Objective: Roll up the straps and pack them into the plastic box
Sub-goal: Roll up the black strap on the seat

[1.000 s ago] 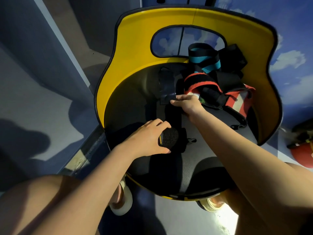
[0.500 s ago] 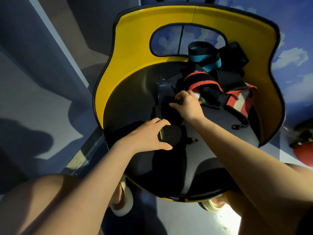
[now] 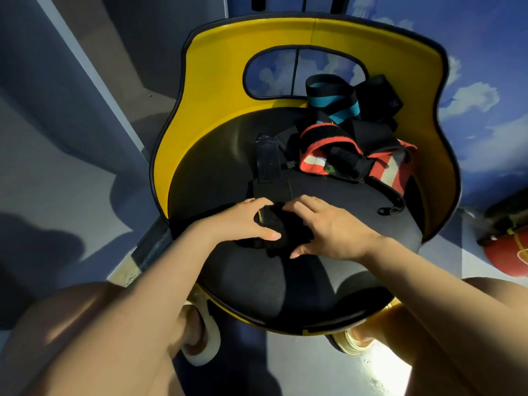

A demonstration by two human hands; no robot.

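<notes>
Rolling a black strap (image 3: 270,172) on the chair seat (image 3: 285,287).
Left hand (image 3: 243,221) and right hand (image 3: 328,227) clamp curled fingers on the roll (image 3: 281,228); next, keep winding evenly (no box in view).

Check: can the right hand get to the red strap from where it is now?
Probably yes. The right hand is on the black roll near the seat's front, and the red strap lies farther back on the seat, with only bare seat between. But it would have to let go of the roll first.
</notes>
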